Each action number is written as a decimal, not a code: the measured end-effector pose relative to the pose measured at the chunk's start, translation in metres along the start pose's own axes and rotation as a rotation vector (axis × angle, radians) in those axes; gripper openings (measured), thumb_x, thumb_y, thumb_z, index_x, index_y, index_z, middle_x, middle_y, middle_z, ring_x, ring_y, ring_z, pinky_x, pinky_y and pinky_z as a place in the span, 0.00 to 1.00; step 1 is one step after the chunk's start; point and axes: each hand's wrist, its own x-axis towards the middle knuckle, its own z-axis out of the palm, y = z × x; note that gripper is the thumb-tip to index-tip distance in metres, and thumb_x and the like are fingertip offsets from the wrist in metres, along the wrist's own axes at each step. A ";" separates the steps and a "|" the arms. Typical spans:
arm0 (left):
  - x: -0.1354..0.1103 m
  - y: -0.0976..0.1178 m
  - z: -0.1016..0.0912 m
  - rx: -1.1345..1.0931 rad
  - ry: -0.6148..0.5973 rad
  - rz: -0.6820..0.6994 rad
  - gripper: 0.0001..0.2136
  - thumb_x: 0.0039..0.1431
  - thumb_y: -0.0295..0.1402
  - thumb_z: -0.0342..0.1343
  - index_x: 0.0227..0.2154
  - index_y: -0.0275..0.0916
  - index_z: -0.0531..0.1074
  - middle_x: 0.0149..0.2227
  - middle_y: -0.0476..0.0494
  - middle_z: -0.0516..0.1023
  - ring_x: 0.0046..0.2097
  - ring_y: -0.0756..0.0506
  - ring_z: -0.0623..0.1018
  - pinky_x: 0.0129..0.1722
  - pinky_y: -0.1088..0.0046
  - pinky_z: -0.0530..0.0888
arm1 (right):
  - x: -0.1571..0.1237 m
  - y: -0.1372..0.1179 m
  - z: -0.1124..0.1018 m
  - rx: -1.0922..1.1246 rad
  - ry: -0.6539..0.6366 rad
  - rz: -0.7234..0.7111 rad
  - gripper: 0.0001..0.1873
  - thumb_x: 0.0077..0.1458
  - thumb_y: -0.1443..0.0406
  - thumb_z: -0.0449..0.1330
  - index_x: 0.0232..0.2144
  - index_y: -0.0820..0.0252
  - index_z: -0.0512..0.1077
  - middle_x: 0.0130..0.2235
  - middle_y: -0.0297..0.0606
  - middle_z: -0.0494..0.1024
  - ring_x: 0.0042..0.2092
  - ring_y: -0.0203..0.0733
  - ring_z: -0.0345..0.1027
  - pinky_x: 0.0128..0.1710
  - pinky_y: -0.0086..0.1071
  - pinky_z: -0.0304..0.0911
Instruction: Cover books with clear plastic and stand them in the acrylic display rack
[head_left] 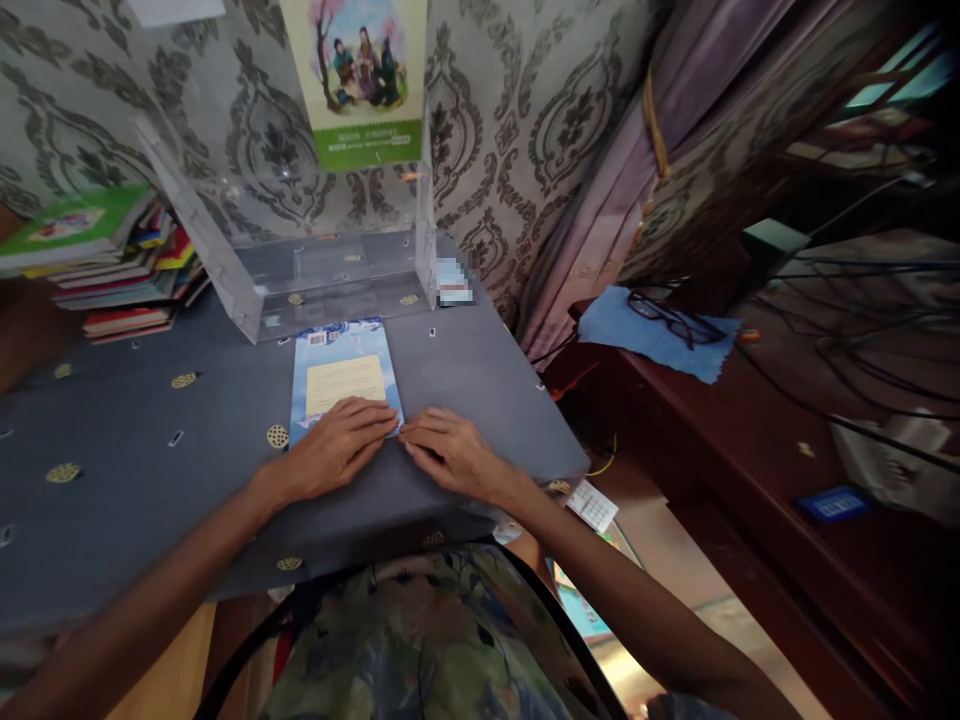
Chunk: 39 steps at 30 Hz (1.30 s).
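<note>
A blue book (301,362) lies on the cloth-covered table in front of me, with a cream text panel and a barcode showing on its cover. Across its lower right part rests my left hand (337,448), its fingers stretched out together and lying flat on the cover. My right hand (450,448) is at the book's lower right corner, fingers bent and close together, the fingertips meeting the book's edge. The two hands' fingertips almost touch. Part of the book's bottom edge is hidden under my left hand.
Behind the book stands a clear acrylic rack (330,315), with a green-and-cream booklet (367,148) upright above it. A book stack (127,260) sits at left. To the right, a dark red desk (645,400) carries a blue cloth (645,335), glasses (675,318) and tangled cables.
</note>
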 end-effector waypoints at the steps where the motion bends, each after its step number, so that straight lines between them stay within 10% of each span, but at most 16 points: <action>1: -0.003 0.005 0.000 0.013 -0.004 -0.005 0.17 0.71 0.31 0.47 0.58 0.40 0.70 0.56 0.39 0.77 0.59 0.41 0.74 0.58 0.53 0.72 | 0.000 0.000 0.000 0.001 0.010 -0.002 0.12 0.68 0.67 0.52 0.39 0.62 0.76 0.40 0.44 0.82 0.44 0.44 0.75 0.48 0.41 0.70; 12: -0.006 0.026 0.008 0.246 0.092 0.025 0.14 0.70 0.28 0.47 0.52 0.30 0.73 0.50 0.34 0.80 0.52 0.39 0.78 0.50 0.56 0.77 | 0.001 -0.001 0.000 -0.069 0.010 -0.003 0.17 0.68 0.67 0.50 0.53 0.63 0.74 0.52 0.48 0.80 0.55 0.48 0.72 0.56 0.46 0.69; 39: -0.008 0.028 0.017 0.136 0.231 -0.022 0.15 0.68 0.26 0.49 0.54 0.37 0.73 0.48 0.37 0.81 0.50 0.42 0.78 0.51 0.59 0.77 | 0.000 -0.005 -0.001 -0.187 0.008 -0.010 0.14 0.67 0.69 0.52 0.48 0.62 0.75 0.47 0.44 0.82 0.48 0.44 0.75 0.50 0.40 0.68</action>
